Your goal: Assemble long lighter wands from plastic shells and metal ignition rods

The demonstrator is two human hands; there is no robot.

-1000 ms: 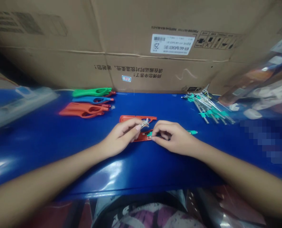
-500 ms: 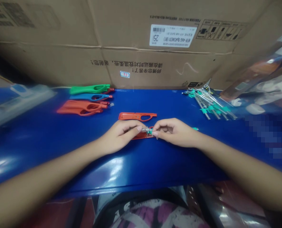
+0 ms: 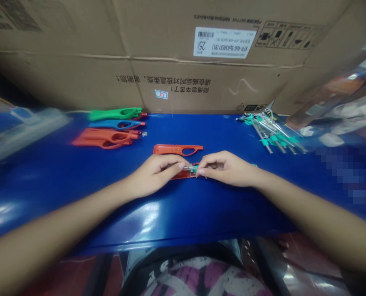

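Note:
My left hand [image 3: 153, 174] and my right hand [image 3: 224, 167] meet at the middle of the blue table [image 3: 62, 172]. The left fingers pinch a small clear part [image 3: 188, 167]. The right fingers are closed on a thin rod with a teal fitting [image 3: 195, 168], whose far end pokes out past the wrist. The two pieces touch tip to tip. Under the fingers lies an orange plastic shell half [image 3: 184, 175], mostly hidden. A second orange shell half [image 3: 177, 149] lies just behind.
Finished green, blue and orange handles [image 3: 111, 130] lie in a row at back left. A heap of teal-tipped rods [image 3: 272, 131] sits at back right. A large cardboard box [image 3: 170, 53] walls off the rear. Plastic bags flank both sides.
The clear part in my left hand came down from a raised position and now meets the teal rod end. Both hands drew closer together.

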